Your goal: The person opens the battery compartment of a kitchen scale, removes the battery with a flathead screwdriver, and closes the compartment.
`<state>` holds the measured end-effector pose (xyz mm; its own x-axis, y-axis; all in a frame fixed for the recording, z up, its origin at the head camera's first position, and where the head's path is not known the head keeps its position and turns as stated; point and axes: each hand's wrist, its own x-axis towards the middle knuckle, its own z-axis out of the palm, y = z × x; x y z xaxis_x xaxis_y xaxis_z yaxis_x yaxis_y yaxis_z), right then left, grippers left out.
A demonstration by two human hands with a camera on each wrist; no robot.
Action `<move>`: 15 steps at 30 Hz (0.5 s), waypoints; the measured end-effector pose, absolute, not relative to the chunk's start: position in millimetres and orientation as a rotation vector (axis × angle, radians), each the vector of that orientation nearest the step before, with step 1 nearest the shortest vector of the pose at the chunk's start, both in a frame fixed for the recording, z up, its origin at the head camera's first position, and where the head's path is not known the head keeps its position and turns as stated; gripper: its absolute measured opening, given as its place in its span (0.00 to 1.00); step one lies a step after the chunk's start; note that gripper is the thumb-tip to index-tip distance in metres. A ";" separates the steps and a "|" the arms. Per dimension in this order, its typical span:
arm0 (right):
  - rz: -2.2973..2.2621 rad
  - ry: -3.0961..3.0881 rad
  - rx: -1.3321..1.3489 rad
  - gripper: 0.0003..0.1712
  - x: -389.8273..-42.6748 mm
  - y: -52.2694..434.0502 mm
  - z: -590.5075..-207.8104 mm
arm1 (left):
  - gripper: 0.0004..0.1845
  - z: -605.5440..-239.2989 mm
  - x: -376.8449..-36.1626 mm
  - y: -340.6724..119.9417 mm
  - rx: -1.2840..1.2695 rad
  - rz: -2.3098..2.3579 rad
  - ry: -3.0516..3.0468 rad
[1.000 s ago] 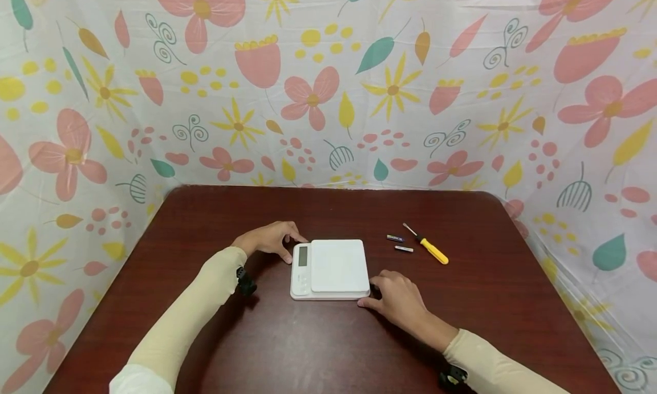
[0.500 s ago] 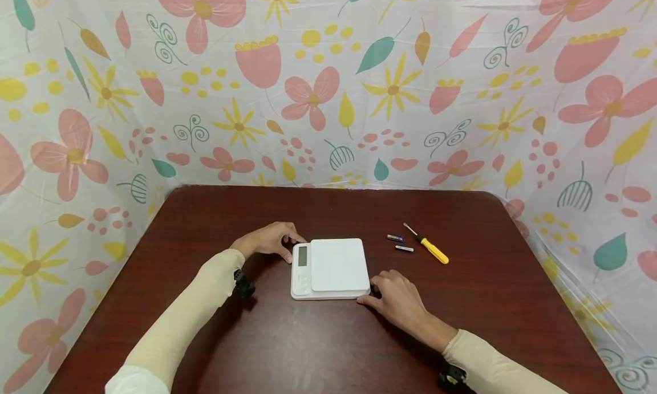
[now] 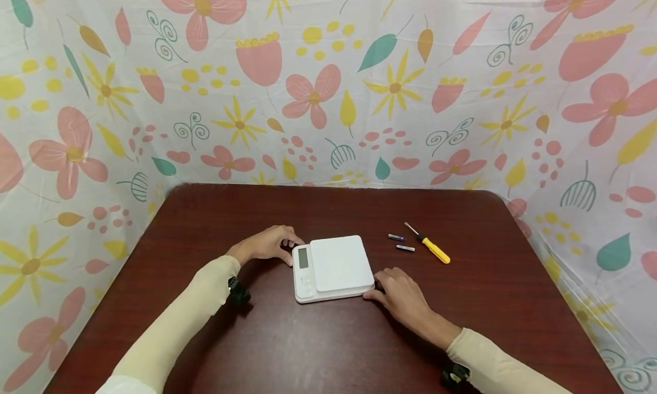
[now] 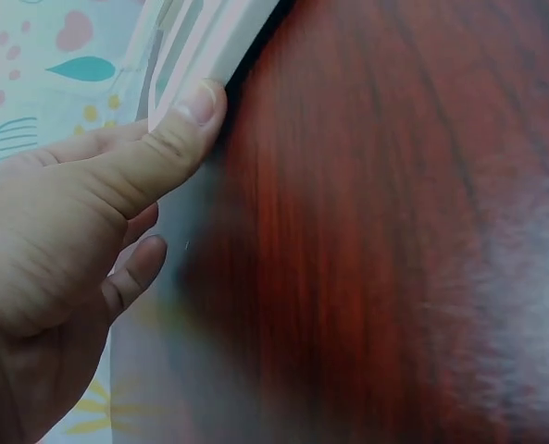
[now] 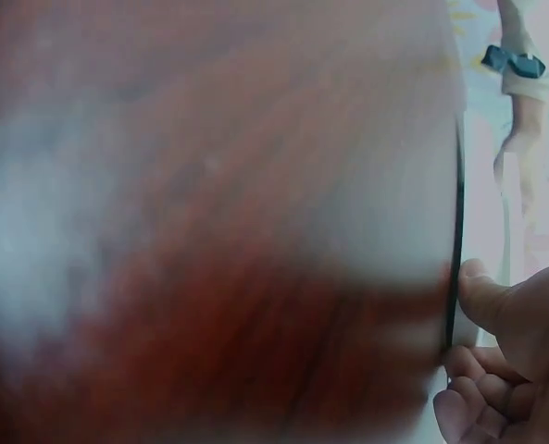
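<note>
A white kitchen scale with a small grey display lies on the dark red-brown table, turned slightly askew. At its far left corner my left hand grips the edge, the thumb against the side in the left wrist view. My right hand holds the near right corner, its thumb on the scale's side in the right wrist view. The fingers beyond the scale's edges are partly hidden.
Two small batteries, one behind the other, lie to the right of the scale. Beside them is a screwdriver with a yellow handle. A flowered curtain hangs around the table.
Between both hands the scale has turned a little counterclockwise, its right side tipping away from me, and shifted slightly right. The batteries and screwdriver stay where they were.
</note>
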<state>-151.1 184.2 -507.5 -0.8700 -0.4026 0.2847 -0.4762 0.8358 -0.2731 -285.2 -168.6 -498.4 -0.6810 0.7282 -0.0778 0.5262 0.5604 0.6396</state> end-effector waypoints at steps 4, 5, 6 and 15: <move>0.506 -2.802 0.715 0.20 -157.0 187.4 -506.8 | 0.25 -498.3 -277.1 -170.6 1.025 0.852 2.503; 0.509 -2.800 0.729 0.19 -159.0 188.3 -506.6 | 0.25 -498.4 -275.1 -171.8 1.032 0.855 2.513; 0.510 -2.798 0.745 0.19 -161.1 189.4 -506.3 | 0.26 -499.0 -273.5 -173.1 1.045 0.859 2.524; 0.546 -2.773 0.925 0.15 -194.0 203.3 -498.0 | 0.24 -502.5 -251.1 -177.7 1.064 0.956 2.665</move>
